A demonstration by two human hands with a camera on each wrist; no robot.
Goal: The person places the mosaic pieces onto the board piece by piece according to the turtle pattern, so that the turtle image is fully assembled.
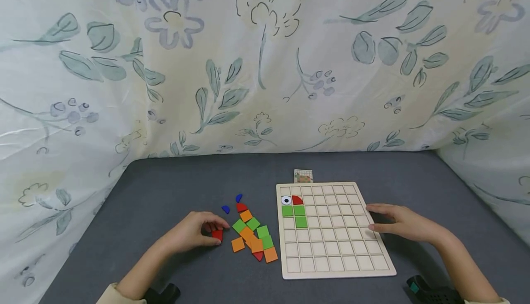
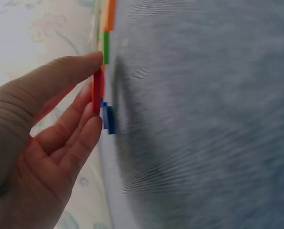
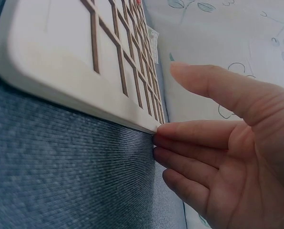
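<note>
My left hand (image 1: pixel 191 232) pinches a red tile (image 1: pixel 217 234) between thumb and fingers, left of the loose tiles. Seen edge-on in the left wrist view, the red tile (image 2: pixel 98 93) spans from thumb to fingertips. A wooden grid board (image 1: pixel 331 249) lies flat on the right. In its upper left cells are a round eye tile (image 1: pixel 286 200), a red quarter-round tile (image 1: pixel 297 200) and several green squares (image 1: pixel 300 210). My right hand (image 1: pixel 403 222) touches the board's right edge with its fingertips; its fingers are extended, as the right wrist view (image 3: pixel 204 157) shows.
Loose orange tiles (image 1: pixel 238 244), green tiles (image 1: pixel 262 232) and red pieces (image 1: pixel 242 207) lie left of the board, some overlapping. Two blue pieces (image 1: pixel 225 209) lie farther back. A small picture card (image 1: pixel 303 176) sits behind the board on the dark grey table (image 1: pixel 186 180). Floral cloth (image 1: pixel 265 65) hangs behind.
</note>
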